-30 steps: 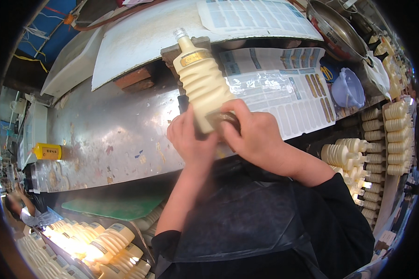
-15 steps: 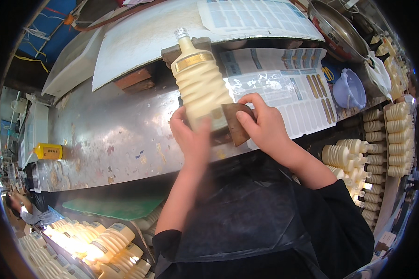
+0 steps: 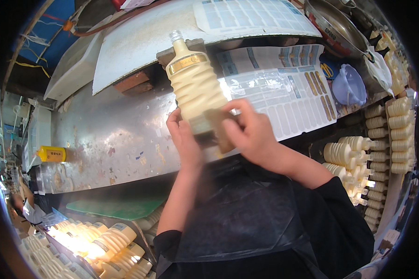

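Mid-frame, left hand (image 3: 186, 142) holds a bottle (image 3: 196, 90), gold label (image 3: 187, 63) on; right hand (image 3: 253, 131) grips a scraper (image 3: 221, 132), lower label (image 3: 200, 124) apparently unfinished.

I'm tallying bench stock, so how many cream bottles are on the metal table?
1: the ridged cream bottle, its base between the left hand and right hand. Other bottles are massed off the metal table, lower left and right, some possibly hidden.
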`<state>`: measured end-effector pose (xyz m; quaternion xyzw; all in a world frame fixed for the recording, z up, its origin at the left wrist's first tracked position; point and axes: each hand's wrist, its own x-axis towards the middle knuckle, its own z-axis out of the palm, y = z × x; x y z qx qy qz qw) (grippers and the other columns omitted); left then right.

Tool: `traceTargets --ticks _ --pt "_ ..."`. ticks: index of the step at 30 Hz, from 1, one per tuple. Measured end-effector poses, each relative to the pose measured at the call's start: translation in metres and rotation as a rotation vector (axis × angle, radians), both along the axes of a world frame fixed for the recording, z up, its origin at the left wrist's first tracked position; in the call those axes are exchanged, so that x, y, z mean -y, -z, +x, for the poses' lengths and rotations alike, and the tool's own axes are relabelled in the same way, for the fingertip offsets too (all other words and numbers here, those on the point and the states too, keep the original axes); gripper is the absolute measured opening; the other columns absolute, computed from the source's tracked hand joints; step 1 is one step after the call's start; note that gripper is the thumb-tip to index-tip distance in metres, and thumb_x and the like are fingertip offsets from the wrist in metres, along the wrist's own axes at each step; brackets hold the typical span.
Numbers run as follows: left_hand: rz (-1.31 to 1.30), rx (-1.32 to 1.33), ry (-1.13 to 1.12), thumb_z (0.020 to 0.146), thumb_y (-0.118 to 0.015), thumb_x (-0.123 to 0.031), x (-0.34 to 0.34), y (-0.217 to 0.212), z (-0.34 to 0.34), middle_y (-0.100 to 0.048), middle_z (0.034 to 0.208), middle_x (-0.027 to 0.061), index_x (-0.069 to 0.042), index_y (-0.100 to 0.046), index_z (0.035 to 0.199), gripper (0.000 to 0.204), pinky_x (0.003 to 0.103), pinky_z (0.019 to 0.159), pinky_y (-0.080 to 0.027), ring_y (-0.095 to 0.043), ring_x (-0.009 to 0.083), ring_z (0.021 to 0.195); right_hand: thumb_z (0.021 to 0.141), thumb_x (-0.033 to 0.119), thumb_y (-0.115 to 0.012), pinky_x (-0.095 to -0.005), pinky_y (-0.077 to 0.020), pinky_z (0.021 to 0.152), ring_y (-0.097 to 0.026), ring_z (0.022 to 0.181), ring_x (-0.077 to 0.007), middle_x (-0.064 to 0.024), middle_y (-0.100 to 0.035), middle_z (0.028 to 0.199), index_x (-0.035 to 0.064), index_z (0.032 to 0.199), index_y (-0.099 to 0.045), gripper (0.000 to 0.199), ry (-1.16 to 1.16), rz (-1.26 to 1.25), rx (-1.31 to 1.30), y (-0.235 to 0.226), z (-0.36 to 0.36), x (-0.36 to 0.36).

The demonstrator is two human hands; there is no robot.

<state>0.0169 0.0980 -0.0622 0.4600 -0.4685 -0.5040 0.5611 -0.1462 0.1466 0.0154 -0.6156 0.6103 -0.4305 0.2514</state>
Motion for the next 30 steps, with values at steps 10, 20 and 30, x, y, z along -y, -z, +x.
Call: traceTargets --ticks 10,20,30 --pt "-0.01 0.061 0.022 0.106 -0.052 -0.028 0.001 0.007 0.003 -0.048 0.137 0.0138 -0.001 -0.04 0.142 0.047 0.037 0.114 -0.032 -0.045 0.022 0.128 0.094 0.022 -0.063 -0.0458 -0.0472 0.057 -0.063 0.058 -0.0374 -0.0152 -0.061 0.062 0.0124 0.115 -0.061 0.023 0.118 0.143 -0.027 0.027 -0.033 0.003" --pt "0.125 -0.238 0.149 0.099 -0.06 -0.018 0.001 0.002 0.019 -0.047 0.14 0.0125 -0.001 -0.04 0.147 0.055 0.038 0.112 -0.038 -0.048 0.0215 0.129 0.097 0.009 -0.066 -0.0322 -0.0535 0.073 -0.07 0.084 -0.0179 -0.0145 -0.07 0.099 0.007 0.123 -0.062 0.026 0.076 -0.202 0.045 0.037 -0.042 0.012" --pt "-0.248 0.588 0.045 0.081 -0.085 -0.018 0.001 0.013 0.029 -0.053 0.14 0.0117 -0.001 -0.049 0.145 0.075 0.038 0.113 -0.039 -0.05 0.0248 0.131 0.092 0.0 -0.069 -0.0323 -0.058 0.079 -0.073 0.09 -0.0249 -0.0138 -0.073 0.103 0.0017 0.116 -0.068 0.024 0.015 -0.318 -0.027 0.037 -0.036 0.035"
